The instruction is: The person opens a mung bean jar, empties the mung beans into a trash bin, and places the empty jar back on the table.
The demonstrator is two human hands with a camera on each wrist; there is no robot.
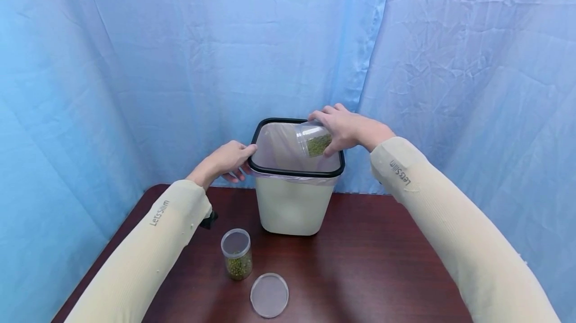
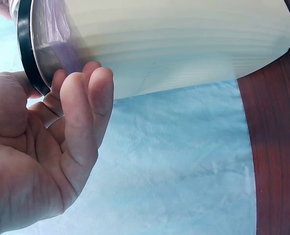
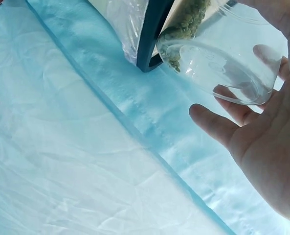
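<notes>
A cream trash bin [image 1: 292, 205] with a black rim and a thin purple liner stands on the table. My left hand [image 1: 230, 159] holds the bin's rim at its left side, thumb on top and fingers below, near the liner's folded edge [image 2: 69, 56]. Over the bin's mouth, my right hand [image 1: 348, 128] grips a clear plastic jar [image 3: 223, 63] without a lid. The jar is tipped on its side, its mouth toward the bin's inside. Small green beans [image 1: 318, 145] lie along the jar's lower wall.
A second clear jar [image 1: 236, 254] with green beans stands upright on the dark red table [image 1: 378, 258], left of the bin. A round translucent lid [image 1: 269, 295] lies flat near it. Light blue curtains [image 1: 225, 53] hang behind the table and at both sides.
</notes>
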